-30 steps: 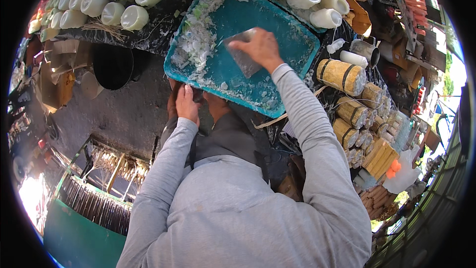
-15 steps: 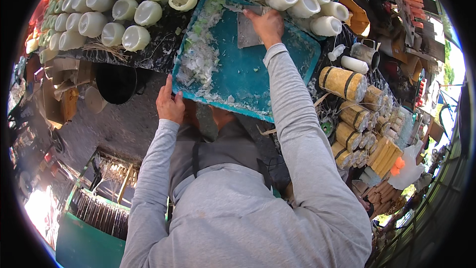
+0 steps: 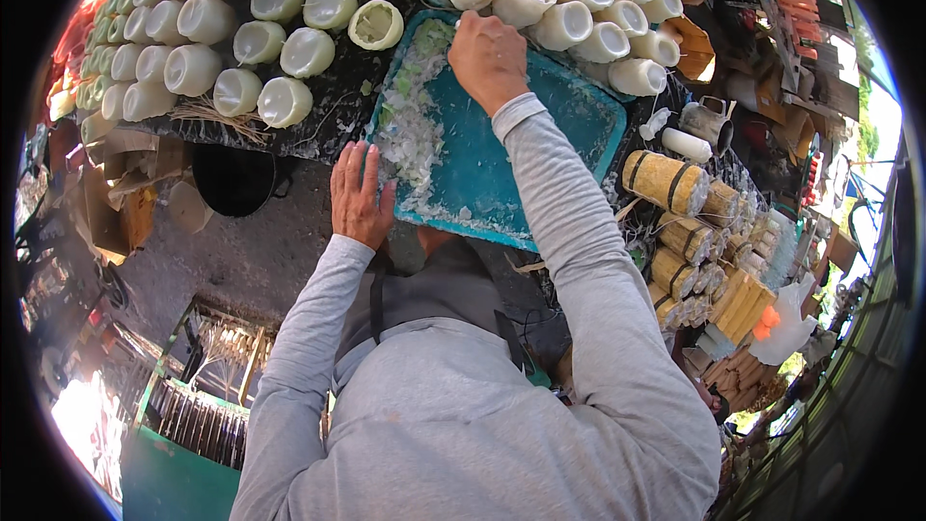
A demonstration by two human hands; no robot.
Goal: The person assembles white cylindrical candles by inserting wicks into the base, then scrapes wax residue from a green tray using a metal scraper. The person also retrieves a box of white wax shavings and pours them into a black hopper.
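Note:
A shallow teal tray [image 3: 511,169] lies in front of me, with whitish and pale green wax-like flakes [image 3: 413,140] heaped along its left side. My right hand [image 3: 489,63] is closed over the tray's far left part, knuckles up. The flat scraper it grips is almost wholly hidden beneath the hand. At the tray's near left edge rests my left hand [image 3: 362,198], its fingers stretched out and nothing held in it.
Rows of pale candles [image 3: 307,53] stand on the dark table at the far left. More candles [image 3: 603,41] lie behind the tray. On the right are banded yellow bundles [image 3: 666,181], a white cylinder [image 3: 687,145] and a metal jug [image 3: 709,121]. A dark round pot [image 3: 233,178] sits lower left.
My right hand has swept left across the tray toward the flakes, and the scraper's blade has gone from sight. My left hand stays by the tray's left edge. The whole view has shifted slightly.

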